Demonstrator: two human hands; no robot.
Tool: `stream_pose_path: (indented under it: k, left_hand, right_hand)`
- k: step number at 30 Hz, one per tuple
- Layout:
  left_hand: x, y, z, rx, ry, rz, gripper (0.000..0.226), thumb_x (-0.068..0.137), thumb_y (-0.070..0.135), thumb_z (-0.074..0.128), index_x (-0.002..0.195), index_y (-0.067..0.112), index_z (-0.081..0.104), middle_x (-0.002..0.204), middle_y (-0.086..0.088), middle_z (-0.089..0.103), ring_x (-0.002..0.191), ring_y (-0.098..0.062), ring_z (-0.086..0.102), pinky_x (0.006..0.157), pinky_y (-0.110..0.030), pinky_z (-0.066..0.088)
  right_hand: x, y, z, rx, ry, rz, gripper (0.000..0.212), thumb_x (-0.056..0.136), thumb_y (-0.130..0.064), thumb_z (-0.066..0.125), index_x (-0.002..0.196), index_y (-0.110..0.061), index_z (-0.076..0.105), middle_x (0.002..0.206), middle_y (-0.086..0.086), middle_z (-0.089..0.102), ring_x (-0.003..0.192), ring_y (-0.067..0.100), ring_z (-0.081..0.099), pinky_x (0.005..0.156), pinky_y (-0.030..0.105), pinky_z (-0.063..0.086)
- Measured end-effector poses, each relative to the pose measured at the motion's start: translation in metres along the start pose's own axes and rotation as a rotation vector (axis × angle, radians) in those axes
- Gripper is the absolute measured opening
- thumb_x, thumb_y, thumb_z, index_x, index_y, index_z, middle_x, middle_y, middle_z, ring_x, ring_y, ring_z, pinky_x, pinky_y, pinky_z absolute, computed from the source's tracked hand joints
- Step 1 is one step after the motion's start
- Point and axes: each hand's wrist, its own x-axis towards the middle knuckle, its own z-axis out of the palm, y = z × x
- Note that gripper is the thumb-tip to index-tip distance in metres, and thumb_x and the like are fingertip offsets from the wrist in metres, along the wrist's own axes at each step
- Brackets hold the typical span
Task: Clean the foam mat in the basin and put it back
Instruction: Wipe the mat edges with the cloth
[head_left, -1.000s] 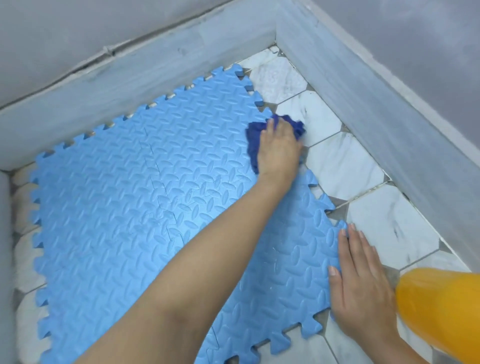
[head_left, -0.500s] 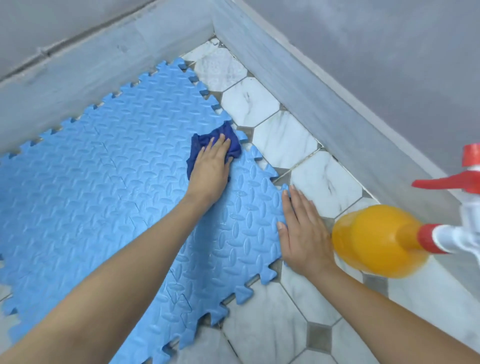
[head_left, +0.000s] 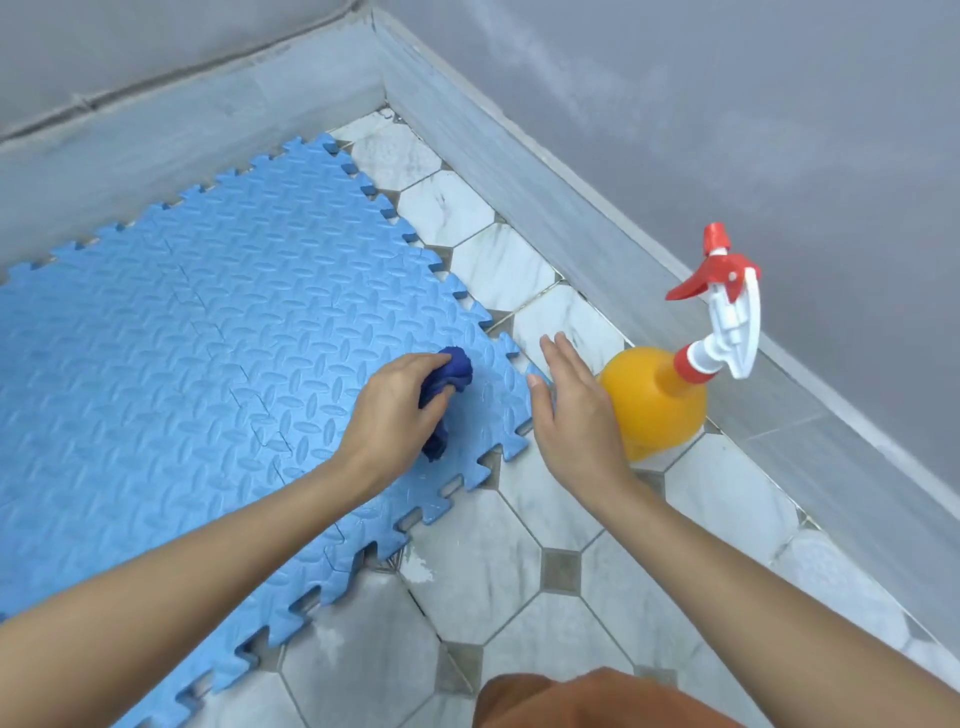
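Note:
A light blue foam mat (head_left: 208, 364) of interlocking tiles lies flat on the marble-tiled floor, filling the left of the head view. My left hand (head_left: 395, 410) grips a bunched dark blue cloth (head_left: 447, 395) against the mat near its right edge. My right hand (head_left: 571, 410) hovers with straight fingers just past the mat's right corner, beside an orange spray bottle (head_left: 654, 405) with a red and white trigger head.
The floor (head_left: 519, 571) is white marble tile with grey insets. A grey skirting and wall (head_left: 623, 234) run along the back and right, meeting in a corner at the top. An orange-brown garment (head_left: 597, 701) shows at the bottom edge.
My left hand has drawn the cloth back toward me along the mat and bunched it in its fingers. My right hand has lifted off the mat's edge toward the spray bottle.

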Motion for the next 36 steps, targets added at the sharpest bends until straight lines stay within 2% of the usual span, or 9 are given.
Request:
stream_pose_path:
  k: [3,6,9,13,16,20,25,30,36]
  left_hand:
    - [-0.020,0.019,0.010,-0.018,-0.058,0.015,0.033,0.087,0.019,0.061,0.121,0.021,0.061,0.115,0.004,0.061,0.103,-0.013,0.055,0.080,-0.018,0.034]
    - [-0.036,0.034,0.022,-0.054,-0.116,0.021,0.035,0.085,0.021,0.063,0.119,0.022,0.059,0.112,0.003,0.056,0.100,-0.014,0.054,0.080,-0.022,0.039]
    - [-0.046,0.051,0.038,-0.105,-0.161,0.031,0.036,0.086,0.021,0.063,0.122,0.021,0.057,0.113,0.002,0.051,0.098,-0.012,0.052,0.075,-0.014,0.035]
    - [-0.054,0.076,0.058,-0.131,-0.240,0.106,0.040,0.088,0.029,0.063,0.126,0.020,0.053,0.116,0.002,0.049,0.099,-0.011,0.050,0.072,-0.010,0.033]
    - [-0.057,0.085,0.067,-0.098,-0.256,0.167,0.042,0.089,0.030,0.062,0.128,0.020,0.051,0.123,-0.001,0.050,0.110,-0.017,0.049,0.085,-0.020,0.036]
    - [-0.060,0.081,0.070,-0.010,-0.241,0.264,0.044,0.089,0.031,0.063,0.129,0.020,0.051,0.124,-0.003,0.052,0.113,-0.024,0.049,0.094,-0.038,0.042]
    - [-0.057,0.065,0.055,0.069,-0.162,0.312,0.046,0.088,0.033,0.062,0.131,0.018,0.051,0.126,-0.003,0.054,0.112,-0.026,0.051,0.094,-0.037,0.041]
    - [-0.024,0.012,0.000,0.058,0.115,0.073,0.048,0.089,0.034,0.060,0.133,0.018,0.048,0.129,-0.004,0.051,0.118,-0.026,0.050,0.100,-0.041,0.039]
    - [-0.016,-0.128,-0.111,0.159,0.399,-0.393,0.053,0.090,0.033,0.058,0.139,0.019,0.042,0.137,-0.008,0.044,0.125,-0.031,0.043,0.101,-0.044,0.033]
  right_hand:
    - [-0.030,0.003,-0.016,-0.054,0.037,-0.111,0.046,0.102,-0.022,0.047,0.146,-0.012,0.042,0.157,0.005,0.035,0.143,0.015,0.033,0.110,0.013,0.019]
    - [-0.067,0.025,-0.026,-0.143,0.072,-0.166,0.045,0.099,-0.023,0.050,0.142,-0.008,0.050,0.151,0.008,0.044,0.139,0.020,0.042,0.111,0.024,0.033]
    - [-0.098,0.047,-0.034,-0.195,0.115,-0.145,0.046,0.096,-0.025,0.054,0.140,-0.010,0.052,0.149,0.007,0.047,0.133,0.023,0.050,0.103,0.032,0.042]
    - [-0.121,0.064,-0.044,-0.253,0.190,-0.092,0.048,0.095,-0.030,0.057,0.139,-0.012,0.053,0.148,0.007,0.048,0.128,0.024,0.053,0.098,0.032,0.046]
    - [-0.131,0.070,-0.050,-0.280,0.244,-0.058,0.053,0.094,-0.035,0.059,0.141,-0.013,0.051,0.148,0.007,0.048,0.129,0.022,0.051,0.102,0.026,0.040]
    - [-0.137,0.074,-0.054,-0.322,0.273,-0.050,0.060,0.091,-0.043,0.062,0.141,-0.012,0.050,0.146,0.008,0.050,0.131,0.023,0.049,0.103,0.030,0.043]
    - [-0.128,0.060,-0.044,-0.313,0.281,-0.195,0.057,0.090,-0.043,0.063,0.136,-0.009,0.056,0.140,0.009,0.056,0.124,0.023,0.056,0.104,0.031,0.044]
    - [-0.060,-0.003,-0.019,-0.254,0.184,-0.379,0.060,0.089,-0.046,0.061,0.137,-0.010,0.053,0.141,0.009,0.055,0.129,0.024,0.051,0.108,0.031,0.039]
    - [0.067,-0.069,0.039,-0.324,-0.094,-0.331,0.082,0.081,-0.061,0.062,0.147,-0.019,0.035,0.150,0.009,0.040,0.137,0.031,0.036,0.109,0.045,0.038]
